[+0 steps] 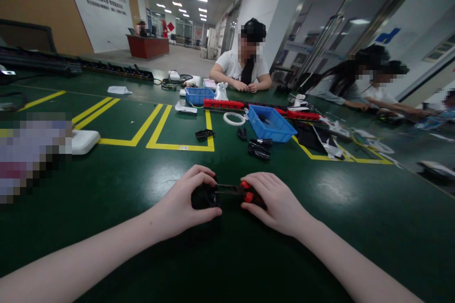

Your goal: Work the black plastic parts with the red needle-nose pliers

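My right hand is closed around the red and black handles of long-nose pliers, whose thin jaws point left. My left hand grips a dark black piece between thumb and fingers, low over the green table. The plier tips reach this piece near my left fingertips. Whether the jaws clamp it, I cannot tell. Much of the piece is hidden by my fingers and lies in shadow.
Beyond my hands lie black wrapped bundles, a small black part, a white ring and a blue bin. Behind are a red rail and another blue bin. A person sits opposite.
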The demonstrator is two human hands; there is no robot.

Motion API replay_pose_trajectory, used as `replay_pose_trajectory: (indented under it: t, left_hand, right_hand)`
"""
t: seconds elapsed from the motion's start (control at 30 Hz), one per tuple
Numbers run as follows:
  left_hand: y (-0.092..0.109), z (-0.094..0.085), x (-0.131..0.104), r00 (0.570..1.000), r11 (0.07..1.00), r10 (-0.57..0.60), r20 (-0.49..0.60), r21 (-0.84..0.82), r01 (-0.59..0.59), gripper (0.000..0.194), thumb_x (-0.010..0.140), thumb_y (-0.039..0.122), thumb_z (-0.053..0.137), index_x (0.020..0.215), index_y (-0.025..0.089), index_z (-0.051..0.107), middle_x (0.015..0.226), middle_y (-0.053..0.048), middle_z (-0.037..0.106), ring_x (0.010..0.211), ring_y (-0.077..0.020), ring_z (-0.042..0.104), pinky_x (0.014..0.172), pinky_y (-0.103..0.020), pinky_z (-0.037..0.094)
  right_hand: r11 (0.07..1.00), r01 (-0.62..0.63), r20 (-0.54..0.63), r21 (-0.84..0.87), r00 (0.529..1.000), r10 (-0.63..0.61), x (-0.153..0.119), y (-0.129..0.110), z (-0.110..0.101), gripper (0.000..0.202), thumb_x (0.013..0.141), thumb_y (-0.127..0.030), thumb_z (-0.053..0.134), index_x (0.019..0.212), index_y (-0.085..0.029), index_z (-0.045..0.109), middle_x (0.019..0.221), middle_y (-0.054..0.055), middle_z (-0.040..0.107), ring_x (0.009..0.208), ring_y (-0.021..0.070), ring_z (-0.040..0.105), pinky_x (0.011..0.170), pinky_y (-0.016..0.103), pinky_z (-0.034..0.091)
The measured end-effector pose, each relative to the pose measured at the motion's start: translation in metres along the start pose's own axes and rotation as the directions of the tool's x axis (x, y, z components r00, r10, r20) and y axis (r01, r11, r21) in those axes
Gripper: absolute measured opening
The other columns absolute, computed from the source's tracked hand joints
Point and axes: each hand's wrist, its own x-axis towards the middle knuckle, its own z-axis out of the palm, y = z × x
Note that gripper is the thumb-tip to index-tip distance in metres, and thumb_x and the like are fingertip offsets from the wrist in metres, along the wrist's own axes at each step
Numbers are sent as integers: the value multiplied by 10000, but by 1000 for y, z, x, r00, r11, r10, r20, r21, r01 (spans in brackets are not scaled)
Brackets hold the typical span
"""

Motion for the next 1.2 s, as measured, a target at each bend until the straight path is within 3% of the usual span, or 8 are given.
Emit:
replay_pose_trajectory:
  t: [0.37, 0.87, 1.2]
  left_hand:
    - [3, -3, -2, 1000, 1000, 23, 21, -13, -23, 346, 790, 301, 718, 1106, 242, 589, 1258, -69, 526, 1191, -265, 534, 1026, -492, 471]
    - [3, -4, -3, 998, 998, 41, 53, -46, -39, 382, 805, 298, 714, 1176, 281, 625, 1261, -67, 515, 1178, -267, 535, 1042, -483, 452]
    - [4, -4, -2, 999, 999, 22, 43, -32, -21, 339, 791, 308, 723, 1117, 259, 644, 1212, -58, 542, 1119, -243, 570, 1014, -452, 473]
  right_hand:
    - [997, 31, -15, -77, 999, -32, 4, -3, 0, 299, 868, -417, 628, 1069, -200, 588, 1025, 89, 685, 1107, 293, 588, 1091, 603, 292]
    - [1000, -9, -17, 20, 1000, 10, 3, -4, 2, 291, 846, -404, 660, 1038, -214, 553, 952, 54, 682, 922, 236, 653, 1101, 642, 261]
    - [999, 17, -53, 39, 999, -15, 3, -3, 3, 330, 825, -382, 688, 1079, -222, 548, 990, 63, 677, 1005, 262, 626, 1116, 624, 235]
